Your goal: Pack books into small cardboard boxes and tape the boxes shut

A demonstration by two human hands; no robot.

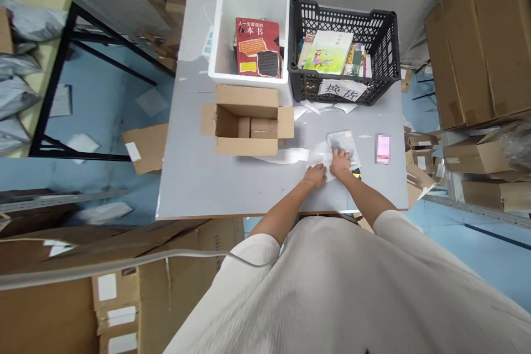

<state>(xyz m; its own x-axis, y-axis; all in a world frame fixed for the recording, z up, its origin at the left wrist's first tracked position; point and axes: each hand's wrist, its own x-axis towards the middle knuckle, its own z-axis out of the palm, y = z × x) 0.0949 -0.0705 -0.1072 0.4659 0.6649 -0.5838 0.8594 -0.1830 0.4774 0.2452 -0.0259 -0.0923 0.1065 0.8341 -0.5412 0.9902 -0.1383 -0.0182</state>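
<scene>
My left hand lies on a thin whitish sheet near the table's front edge, its fingers stretched over the sheet. Close beside it on the right, my right hand rests with fingers apart on the lower part of a flat, clear-wrapped packet. What is inside the packet cannot be made out. Part of a black-and-yellow object shows by my right wrist. Left of the hands, a white strip runs along the table in front of an open cardboard box.
On the grey table, a white foam box holding a red book stands behind the cardboard box. A black crate with several books is at the back right. A pink-screened phone lies right of the packet.
</scene>
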